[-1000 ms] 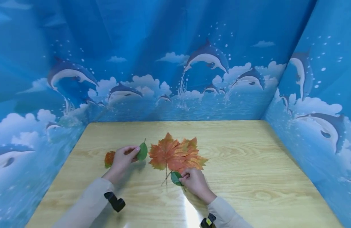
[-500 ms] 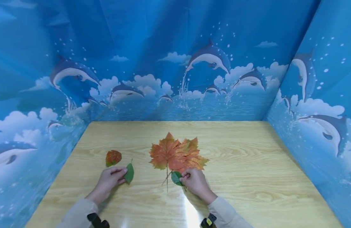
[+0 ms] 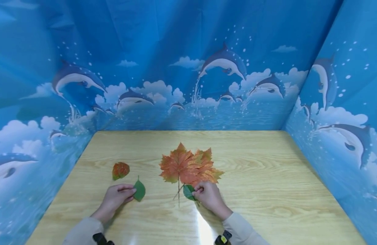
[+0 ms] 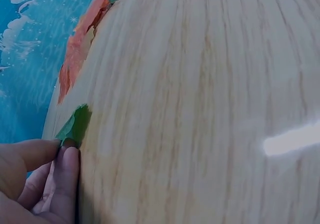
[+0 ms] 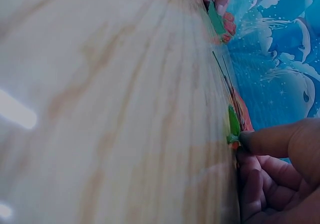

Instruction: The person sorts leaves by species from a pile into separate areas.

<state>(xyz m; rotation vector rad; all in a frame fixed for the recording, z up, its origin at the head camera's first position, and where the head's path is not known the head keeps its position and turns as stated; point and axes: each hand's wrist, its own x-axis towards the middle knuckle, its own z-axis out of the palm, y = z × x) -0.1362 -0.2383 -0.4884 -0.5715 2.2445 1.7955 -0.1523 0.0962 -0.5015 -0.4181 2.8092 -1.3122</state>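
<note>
Both hands are apart from each other and busy: the left hand (image 3: 113,200) pinches a plain green leaf (image 3: 139,191) by its side between thumb and fingers, while the right hand (image 3: 209,197) nips a darker green leaf (image 3: 188,192) by its right side. That first leaf sits toward the left edge of the surface (image 3: 268,177), its little stalk pointing at the far edge; whether it rests flat or is lifted a touch, I can't tell. Its darker fellow is about midway between the left and right edges, just nearside of the overlapping orange maple leaves (image 3: 177,163) and close by their crossed stems (image 3: 178,194). Toward the far left corner, beyond the left hand, lies a red-and-green leaf (image 3: 121,170). To my eye these are next to weightless and thin as cloth, bendy rather than brittle, so a hard squeeze would sooner crease them than snap them. On a surface this glossy, they probably skate at a nudge or a puff of air. I'd take each by the margin or where stalk meets blade, with a light pinch, since the middle would likely buckle.
</note>
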